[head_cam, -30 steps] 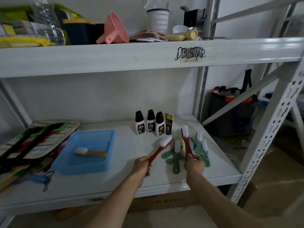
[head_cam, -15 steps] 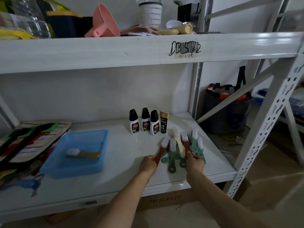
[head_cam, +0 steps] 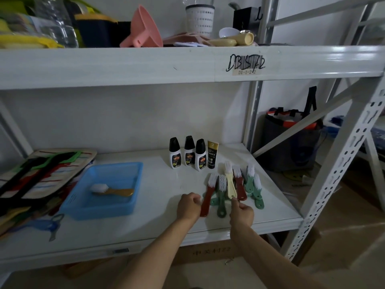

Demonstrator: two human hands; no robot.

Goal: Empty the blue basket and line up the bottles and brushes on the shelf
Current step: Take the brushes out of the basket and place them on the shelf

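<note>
While both hands sit low on the white shelf, the left hand is curled against the handle of a red brush, probably pinching it. Right hand pinches the tip of a cream brush. Green brushes fan out beside them, three bottles behind. One gold brush lies in the blue basket.

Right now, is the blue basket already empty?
No, one brush with a yellow-brown handle lies inside the blue basket.
</note>
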